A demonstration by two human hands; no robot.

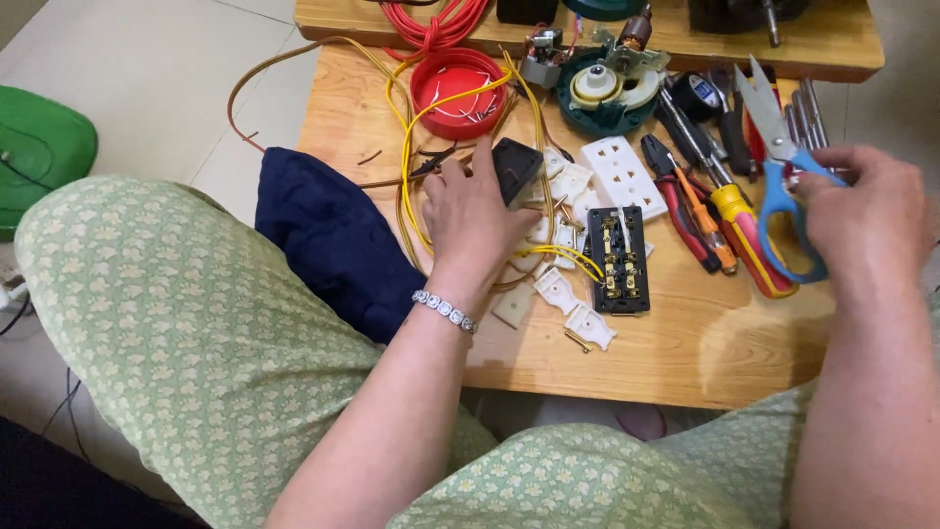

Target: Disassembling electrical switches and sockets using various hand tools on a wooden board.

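1. I see the scissors (783,167), blue-handled and blades up, gripped in my closed right hand (867,211) above the screwdrivers (729,211).
2. My left hand (470,211) rests half-curled on the yellow wires (431,108), touching a small black box (516,167).
3. Risk, in my judgement: the open blades could nick a wire or finger; loose white socket parts (563,294) could be swept off the wooden table (705,343).

A red round lid (457,91) with white wire bits sits far on the wooden table (685,343). A white socket faceplate (624,174) lies right of it. A navy cloth (333,240) hangs off the table's left edge. A green object (39,152) rests on the floor, far left.
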